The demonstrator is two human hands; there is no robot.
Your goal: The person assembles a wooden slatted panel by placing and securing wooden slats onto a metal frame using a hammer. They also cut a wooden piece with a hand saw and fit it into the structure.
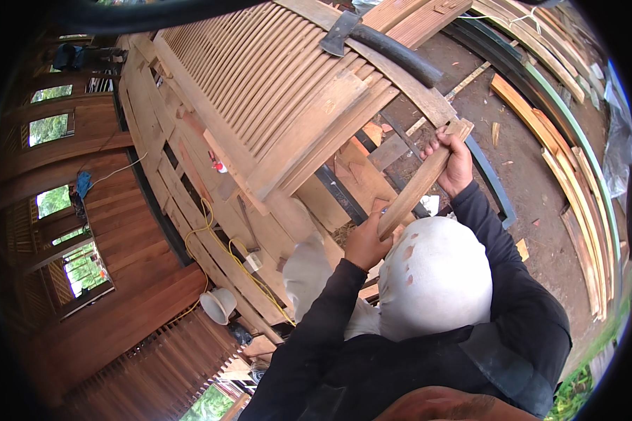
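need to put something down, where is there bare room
Mostly bare ground lies between the right hand and the long boards, with a few wood scraps. The planks around the yellow cord look crowded.

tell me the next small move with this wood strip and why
I'd probably draw the wood strip back slightly toward the body before turning it: its far end appears close to the slatted panel's corner, and a hatchet lies loose-looking on that panel. The left hand and right hand both grip the strip, so neither is free to steady the hatchet.
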